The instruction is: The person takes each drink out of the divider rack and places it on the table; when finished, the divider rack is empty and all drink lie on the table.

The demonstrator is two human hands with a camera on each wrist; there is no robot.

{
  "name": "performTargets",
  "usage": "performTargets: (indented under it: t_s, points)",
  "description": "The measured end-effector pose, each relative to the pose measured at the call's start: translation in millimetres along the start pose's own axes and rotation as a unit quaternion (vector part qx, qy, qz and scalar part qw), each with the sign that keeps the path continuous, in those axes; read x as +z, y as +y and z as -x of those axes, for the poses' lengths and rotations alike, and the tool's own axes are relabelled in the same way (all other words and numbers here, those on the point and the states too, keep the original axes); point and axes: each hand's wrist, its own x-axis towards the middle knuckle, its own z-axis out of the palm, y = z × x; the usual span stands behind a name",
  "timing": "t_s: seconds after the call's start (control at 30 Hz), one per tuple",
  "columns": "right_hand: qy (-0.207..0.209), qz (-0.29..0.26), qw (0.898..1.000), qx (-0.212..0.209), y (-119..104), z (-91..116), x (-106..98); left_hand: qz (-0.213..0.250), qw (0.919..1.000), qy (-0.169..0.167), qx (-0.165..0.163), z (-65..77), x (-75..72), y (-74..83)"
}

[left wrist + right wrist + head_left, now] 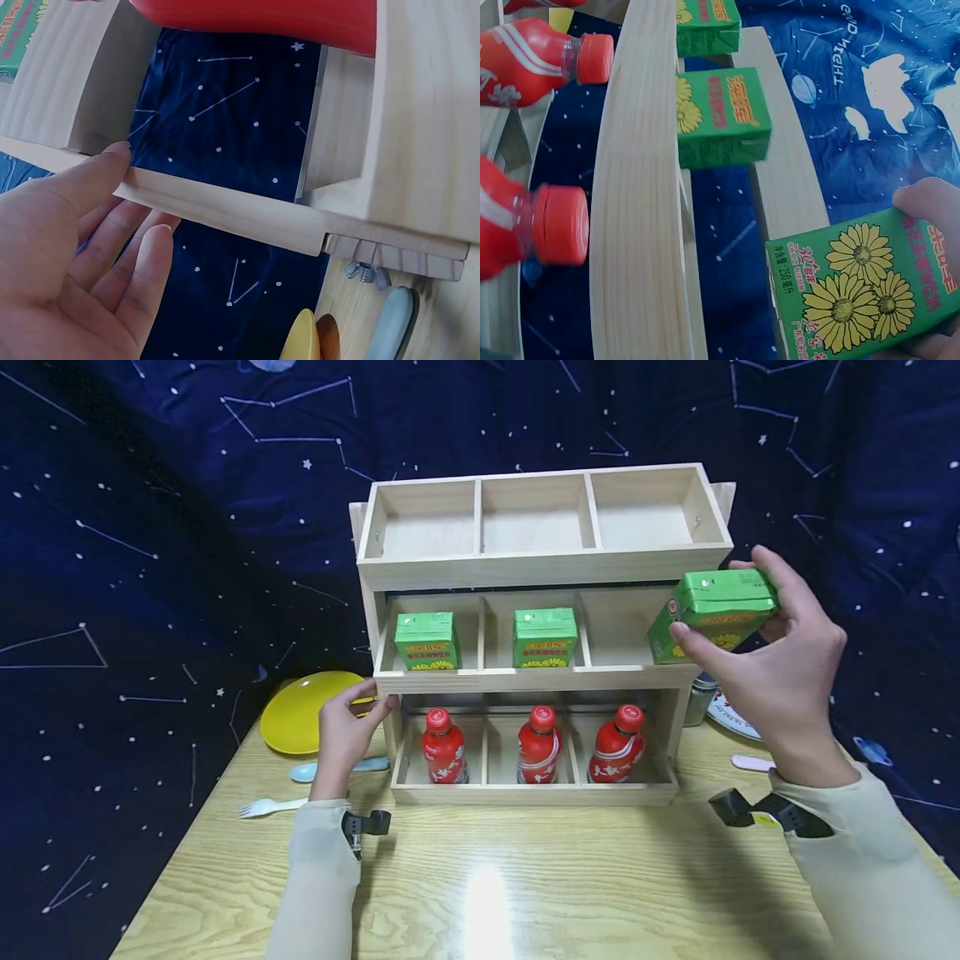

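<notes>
My right hand [798,672] holds a green drink carton [716,610] between thumb and fingers, in front of the right end of the middle tier. Yellow flowers show on the carton's face [859,289] in the right wrist view. At the left side of the wooden shelf [525,681], my left hand [348,735] holds the upright post [217,210] between thumb and fingers. Two more green cartons stand in the middle tier, one in the left compartment [427,641] and one in the centre [545,637]. The right compartment shows no carton inside.
Red bottles stand in the bottom tier: left [445,747], centre [538,745] and right [617,745], the last tilted. A yellow plate [296,714], blue spoon [303,772] and pale fork [262,807] lie left. A jar [699,702] and patterned plate [729,717] sit behind right.
</notes>
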Motion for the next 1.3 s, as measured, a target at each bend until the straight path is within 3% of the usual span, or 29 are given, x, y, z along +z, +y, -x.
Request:
performTargets:
  t_s: [0.3,0.53,0.8,1.0,1.3]
  points:
    - [0.012,0.054,0.998,0.026,15,17,-39,0.000,1.0000,0.001,-0.001,0.0,0.1,0.3]
    - [0.010,0.095,0.993,0.066,47,37,-57,-0.003,1.0000,0.003,-0.006,0.0,1.2,0.0]
    - [0.002,0.139,0.979,0.148,87,70,-61,0.002,1.0000,0.007,-0.003,-0.3,0.7,-0.4]
    - [-0.036,0.158,0.961,0.223,112,89,-57,0.001,1.0000,0.006,-0.001,-0.8,0.8,0.9]
    - [-0.097,0.179,0.948,0.245,139,109,-48,-0.003,1.0000,0.005,-0.003,-0.1,0.2,1.2]
